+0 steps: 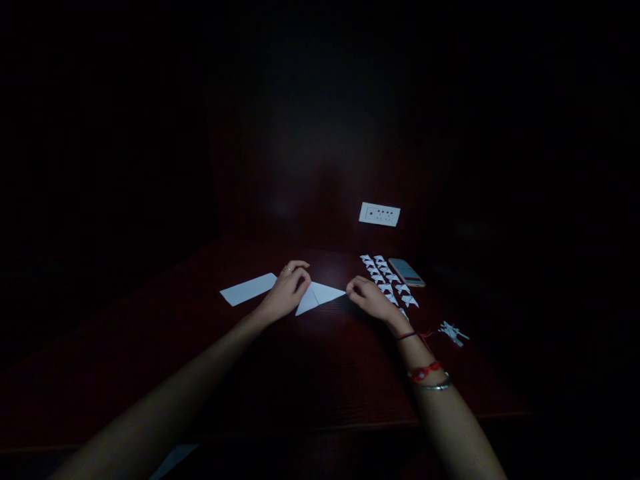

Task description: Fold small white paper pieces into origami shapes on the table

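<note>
Outstretched forearms [210,363] — fingers [353,287] at opposite ends of folded white paper [327,294].

on a finger of my left hand [289,290] sits a slim ring [288,269], pale and shiny. both my forearms [215,363] are bare. at the wrist of my right hand [370,297] i wear a thin dark band [406,335] with loose red threads [426,338] by it, then a knotted-looking red bracelet [425,372] with a pale bead-like spot, then a narrow rounded silver bangle [435,386].
</note>
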Tool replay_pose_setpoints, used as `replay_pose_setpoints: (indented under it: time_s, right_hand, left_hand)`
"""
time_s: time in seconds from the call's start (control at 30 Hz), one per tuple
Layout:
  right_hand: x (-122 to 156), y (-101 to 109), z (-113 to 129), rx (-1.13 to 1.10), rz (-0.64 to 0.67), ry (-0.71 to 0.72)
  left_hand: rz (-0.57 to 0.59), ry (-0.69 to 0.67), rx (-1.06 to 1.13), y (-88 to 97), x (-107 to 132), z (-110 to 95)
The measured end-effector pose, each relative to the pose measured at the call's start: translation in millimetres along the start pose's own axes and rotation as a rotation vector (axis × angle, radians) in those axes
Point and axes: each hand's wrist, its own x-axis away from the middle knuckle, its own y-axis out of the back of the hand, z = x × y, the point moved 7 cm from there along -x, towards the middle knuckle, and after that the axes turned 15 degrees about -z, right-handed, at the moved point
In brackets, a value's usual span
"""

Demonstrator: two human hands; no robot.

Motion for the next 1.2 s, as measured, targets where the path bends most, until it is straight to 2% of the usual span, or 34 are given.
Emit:
replay_pose_setpoints:
  time_s: [0.1,0.2,0.33,0.47,0.57,0.7,0.83,1.0,1.2]
  right_hand:
    - [-1,6,-9,0.076,-0.066,-0.051]
    - [0,7,-9,0.069,-0.124,-0.081]
    - [2,-5,10,-0.057,-0.028,-0.02]
    - [4,-14,21,-0.119,0.067,0.018]
    - [3,-13,13,-0.151,0.026,-0.05]
    - [3,-9,-10,-0.157,-0.134,-0.203]
    - [6,-17,-30,-0.199,-0.196,-0.34]
    - [10,-25,-31,-0.196,-0.18,-0.357]
    - [9,-23,-26,-0.173,-0.199,-0.333]
  left_hand:
    - [-0.066,0.093,-0.02,5.7,-1,16]
    - [0.0,0.104,0.0,-2.7,3,18]
    - [0.083,0.067,0.049,-15.9,9,4]
    - [0.119,0.051,0.089,-20.4,11,-3]
    - [0.147,0.057,0.085,-22.9,12,2]
    - [0.233,0.062,0.076,-32.5,19,6]
    - [0.326,0.053,0.069,-44.4,31,2]
    - [0.411,0.034,0.052,-54.0,42,-5]
    - [0.411,0.046,0.018,-54.6,42,-7]
